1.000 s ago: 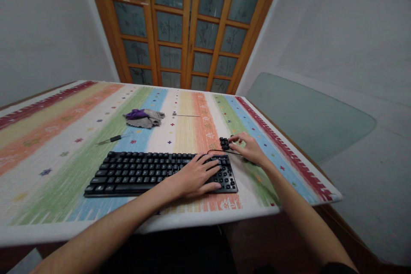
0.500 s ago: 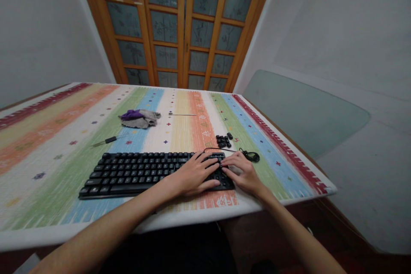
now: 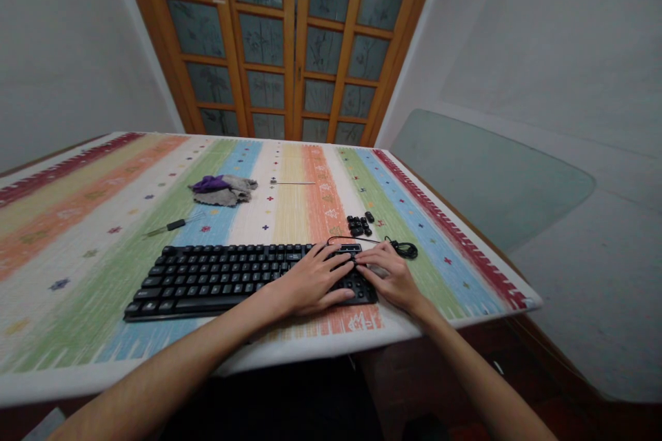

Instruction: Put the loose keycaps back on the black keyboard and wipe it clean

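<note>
A black keyboard (image 3: 217,279) lies near the table's front edge. My left hand (image 3: 315,281) rests palm down across its right part, fingers stretched and spread. Over the number pad (image 3: 360,287), where several keycaps are off, my right hand (image 3: 390,275) has thumb and fingertips pinched together next to my left fingertips. Whatever is between them is too small and dark to make out. Just behind the keyboard sits a small group of loose black keycaps (image 3: 356,225). The coiled keyboard cable (image 3: 404,249) lies to the right of them.
A grey and purple cloth (image 3: 222,190) lies farther back on the striped tablecloth (image 3: 98,234). To its right is a thin rod-like tool (image 3: 293,183). Left of the keyboard's back edge is a wire tool with a black handle (image 3: 176,224). A glass panel (image 3: 491,179) stands beyond the right edge.
The view has shifted very slightly. Both hands keep almost the same place on the keyboard, with the right fingertips still pinched over the number pad.
</note>
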The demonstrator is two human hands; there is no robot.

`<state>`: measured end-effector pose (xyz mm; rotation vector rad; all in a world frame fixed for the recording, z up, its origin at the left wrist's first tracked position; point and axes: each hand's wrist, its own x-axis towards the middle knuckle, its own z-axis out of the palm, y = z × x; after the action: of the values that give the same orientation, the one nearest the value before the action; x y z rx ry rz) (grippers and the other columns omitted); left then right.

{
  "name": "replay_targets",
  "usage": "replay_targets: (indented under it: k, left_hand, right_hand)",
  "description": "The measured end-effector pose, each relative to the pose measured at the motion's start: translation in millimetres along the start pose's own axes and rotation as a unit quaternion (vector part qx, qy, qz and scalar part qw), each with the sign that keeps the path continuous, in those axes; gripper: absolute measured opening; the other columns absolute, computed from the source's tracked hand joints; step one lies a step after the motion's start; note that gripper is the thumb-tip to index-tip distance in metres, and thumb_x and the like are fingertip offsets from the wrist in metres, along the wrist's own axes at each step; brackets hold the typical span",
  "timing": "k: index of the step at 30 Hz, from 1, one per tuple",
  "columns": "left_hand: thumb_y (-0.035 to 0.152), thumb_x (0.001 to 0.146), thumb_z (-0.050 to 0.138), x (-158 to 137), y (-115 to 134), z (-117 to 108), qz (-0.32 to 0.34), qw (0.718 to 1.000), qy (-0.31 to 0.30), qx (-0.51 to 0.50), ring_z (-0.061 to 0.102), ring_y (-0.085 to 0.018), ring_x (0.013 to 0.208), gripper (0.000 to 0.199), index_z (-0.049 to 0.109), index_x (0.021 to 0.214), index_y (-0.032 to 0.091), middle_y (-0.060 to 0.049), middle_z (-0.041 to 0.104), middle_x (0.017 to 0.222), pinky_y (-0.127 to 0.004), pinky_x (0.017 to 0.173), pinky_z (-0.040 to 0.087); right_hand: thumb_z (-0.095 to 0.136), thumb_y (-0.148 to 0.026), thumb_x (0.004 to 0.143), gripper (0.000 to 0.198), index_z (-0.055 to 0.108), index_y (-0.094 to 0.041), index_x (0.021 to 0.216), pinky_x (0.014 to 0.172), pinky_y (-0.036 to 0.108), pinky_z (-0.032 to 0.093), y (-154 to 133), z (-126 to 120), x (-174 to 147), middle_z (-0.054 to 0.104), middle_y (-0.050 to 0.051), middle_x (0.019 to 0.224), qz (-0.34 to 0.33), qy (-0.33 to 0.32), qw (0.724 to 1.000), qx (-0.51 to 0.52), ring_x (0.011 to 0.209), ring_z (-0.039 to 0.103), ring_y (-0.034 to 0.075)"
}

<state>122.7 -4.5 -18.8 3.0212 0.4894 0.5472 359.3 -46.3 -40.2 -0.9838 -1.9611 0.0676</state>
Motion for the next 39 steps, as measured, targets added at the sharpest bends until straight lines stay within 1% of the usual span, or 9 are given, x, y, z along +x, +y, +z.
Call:
replay_targets:
  k: [5, 8, 14, 23, 29, 33, 39]
  left_hand:
    - [0.055, 0.106, 0.034, -0.7, -0.8, 2.4, 0.006, 1.0, 0.005, 0.004, 0.036, -0.031, 0.145, 0.056, 0.052, 0.141, 0.015, -0.011, 0.054, 0.149, -0.049, 0.123, 0.024]
    - [0.055, 0.106, 0.034, -1.0, -0.9, 4.1, 0.007, 1.0, 0.016, 0.013, 0.038, -0.03, 0.144, 0.055, 0.053, 0.14, 0.016, -0.011, 0.055, 0.147, -0.048, 0.122, 0.025]
    - [0.054, 0.106, 0.034, -0.5, 0.6, 2.5, 0.01, 1.0, 0.02, 0.02, 0.039, -0.03, 0.142, 0.053, 0.057, 0.136, 0.016, -0.011, 0.057, 0.144, -0.047, 0.122, 0.026]
    - [0.054, 0.106, 0.034, -0.3, 0.6, 2.6, 0.006, 1.0, 0.008, 0.013, 0.037, -0.03, 0.144, 0.055, 0.052, 0.141, 0.016, -0.01, 0.054, 0.148, -0.047, 0.123, 0.024]
    - [0.055, 0.106, 0.035, -0.7, 0.2, 2.8, 0.006, 1.0, 0.014, 0.011, 0.038, -0.029, 0.143, 0.054, 0.055, 0.137, 0.017, -0.01, 0.057, 0.144, -0.047, 0.122, 0.024]
    - [0.056, 0.105, 0.035, -0.6, 0.0, 2.4, 0.004, 1.0, 0.01, 0.005, 0.04, -0.03, 0.142, 0.054, 0.055, 0.138, 0.017, -0.012, 0.054, 0.147, -0.048, 0.122, 0.025]
    - [0.056, 0.105, 0.036, -0.6, -0.8, 4.0, 0.004, 1.0, 0.01, -0.006, 0.039, -0.03, 0.143, 0.055, 0.052, 0.142, 0.018, -0.012, 0.051, 0.15, -0.049, 0.122, 0.026]
  right_hand:
    - [0.069, -0.016, 0.091, 0.015, 0.076, -0.024, 0.101, 0.08, 0.041, 0.054, -1.8, 0.0, 1.1, 0.079, 0.005, 0.092, -0.014, 0.01, 1.0, -0.002, 0.087, 0.067, 0.022]
    - [0.068, -0.016, 0.091, 0.015, 0.076, -0.024, 0.1, 0.08, 0.041, 0.054, -2.5, 0.1, 1.3, 0.078, 0.005, 0.092, -0.016, 0.012, 1.0, -0.007, 0.086, 0.067, 0.023]
    - [0.066, -0.017, 0.092, 0.015, 0.077, -0.025, 0.099, 0.08, 0.042, 0.054, -1.5, 1.8, 0.3, 0.078, 0.005, 0.091, -0.017, 0.015, 1.0, -0.013, 0.085, 0.069, 0.023]
    - [0.066, -0.015, 0.091, 0.014, 0.075, -0.023, 0.099, 0.082, 0.043, 0.053, -0.4, 2.1, -0.2, 0.078, 0.006, 0.093, -0.023, 0.012, 0.999, -0.021, 0.086, 0.067, 0.023]
    - [0.065, -0.017, 0.092, 0.013, 0.075, -0.023, 0.097, 0.082, 0.043, 0.054, -1.8, 2.4, -0.6, 0.077, 0.006, 0.091, -0.016, 0.018, 0.999, -0.027, 0.085, 0.068, 0.023]
    - [0.065, -0.017, 0.091, 0.013, 0.076, -0.024, 0.096, 0.081, 0.043, 0.054, -2.8, 2.0, -0.9, 0.078, 0.006, 0.091, -0.013, 0.014, 1.0, -0.022, 0.084, 0.068, 0.023]
    - [0.065, -0.018, 0.092, 0.014, 0.075, -0.024, 0.097, 0.081, 0.044, 0.054, -1.1, 1.7, -1.3, 0.077, 0.006, 0.089, -0.011, 0.003, 1.0, -0.026, 0.085, 0.068, 0.023]
